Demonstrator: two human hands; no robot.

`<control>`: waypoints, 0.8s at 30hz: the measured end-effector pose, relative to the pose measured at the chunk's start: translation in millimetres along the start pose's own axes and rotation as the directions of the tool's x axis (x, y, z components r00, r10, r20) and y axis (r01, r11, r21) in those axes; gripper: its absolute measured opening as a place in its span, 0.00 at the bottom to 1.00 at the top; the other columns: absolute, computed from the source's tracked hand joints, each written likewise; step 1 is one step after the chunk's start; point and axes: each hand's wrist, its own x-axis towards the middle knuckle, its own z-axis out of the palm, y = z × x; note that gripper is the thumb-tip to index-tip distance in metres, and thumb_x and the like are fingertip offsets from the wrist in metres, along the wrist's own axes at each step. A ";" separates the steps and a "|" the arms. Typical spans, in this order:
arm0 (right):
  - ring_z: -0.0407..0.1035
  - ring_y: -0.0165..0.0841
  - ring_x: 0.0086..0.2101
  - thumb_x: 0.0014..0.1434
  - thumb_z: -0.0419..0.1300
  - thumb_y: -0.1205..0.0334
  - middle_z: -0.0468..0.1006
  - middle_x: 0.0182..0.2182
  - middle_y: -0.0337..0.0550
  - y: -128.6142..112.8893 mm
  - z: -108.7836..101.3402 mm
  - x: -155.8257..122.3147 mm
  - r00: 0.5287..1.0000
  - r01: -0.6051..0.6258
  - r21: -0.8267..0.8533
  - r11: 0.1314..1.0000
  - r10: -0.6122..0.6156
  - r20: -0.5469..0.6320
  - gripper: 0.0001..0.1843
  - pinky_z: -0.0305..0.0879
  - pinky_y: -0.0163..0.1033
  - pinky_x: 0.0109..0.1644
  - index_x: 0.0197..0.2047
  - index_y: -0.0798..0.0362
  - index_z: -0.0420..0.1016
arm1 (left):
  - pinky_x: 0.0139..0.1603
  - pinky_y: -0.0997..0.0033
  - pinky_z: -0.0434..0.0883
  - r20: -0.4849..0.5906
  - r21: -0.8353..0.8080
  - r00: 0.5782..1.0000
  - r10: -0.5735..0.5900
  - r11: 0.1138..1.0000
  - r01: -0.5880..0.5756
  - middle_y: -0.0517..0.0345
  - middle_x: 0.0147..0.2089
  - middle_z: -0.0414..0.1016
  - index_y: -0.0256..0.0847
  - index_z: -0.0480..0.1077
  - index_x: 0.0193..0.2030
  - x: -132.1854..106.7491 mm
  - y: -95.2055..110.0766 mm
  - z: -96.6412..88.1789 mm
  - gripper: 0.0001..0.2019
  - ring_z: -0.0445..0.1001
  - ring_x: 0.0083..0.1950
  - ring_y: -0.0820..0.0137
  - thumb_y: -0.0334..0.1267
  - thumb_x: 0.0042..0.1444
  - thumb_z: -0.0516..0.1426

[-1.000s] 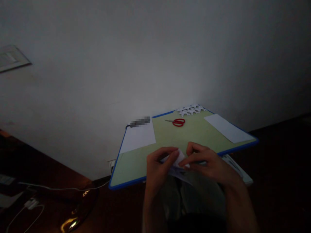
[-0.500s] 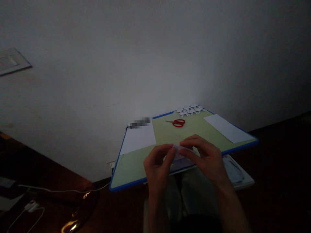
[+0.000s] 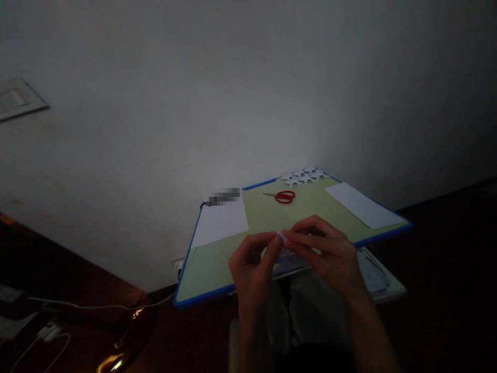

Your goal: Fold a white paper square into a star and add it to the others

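Between my two hands is a small piece of white paper (image 3: pixel 284 247), held above the near edge of the table. My left hand (image 3: pixel 254 261) pinches it from the left with thumb and forefinger. From the right, my right hand (image 3: pixel 330 254) presses thumb and fingers together on the paper close to the left fingertips. Most of the paper is hidden by the fingers, so its folds cannot be made out. Beyond the hands lie red-handled scissors (image 3: pixel 284 197), blades pointing left. Several folded white paper shapes (image 3: pixel 305 177) with pointed tips sit at the back edge.
The green tabletop (image 3: pixel 217 272) has a blue rim. White sheets lie at its left (image 3: pixel 221 223) and right (image 3: pixel 365 205). A blurred-out item (image 3: pixel 223 197) rests at the back left. The wall (image 3: pixel 233 103) stands right behind. A white cable (image 3: pixel 101 306) runs at lower left.
My right fingers have moved slightly left and closed together on the paper beside my left fingertips. Less of the paper shows now. My left hand has hardly moved.
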 end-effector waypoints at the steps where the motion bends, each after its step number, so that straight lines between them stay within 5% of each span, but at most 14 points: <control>1: 0.75 0.29 0.39 0.66 0.70 0.71 0.78 0.41 0.38 -0.8 0.4 0.2 1.000 -0.002 -0.003 1.000 0.002 0.001 0.22 0.75 0.34 0.41 0.57 0.35 0.86 | 0.40 0.72 0.80 -0.008 -0.016 1.000 -0.002 1.000 0.002 0.57 0.33 0.86 0.42 0.84 0.36 0.2 0.5 1.1 0.04 0.84 0.35 0.68 0.37 0.55 0.73; 24: 0.77 0.30 0.37 0.65 0.71 0.70 0.79 0.39 0.39 -3.3 -0.9 0.7 1.000 -0.006 0.004 1.000 0.006 -0.002 0.21 0.76 0.35 0.37 0.55 0.35 0.87 | 0.38 0.75 0.78 0.073 -0.038 0.991 -0.116 0.992 0.119 0.56 0.33 0.87 0.42 0.87 0.36 2.5 1.1 -2.9 0.05 0.83 0.34 0.70 0.39 0.54 0.74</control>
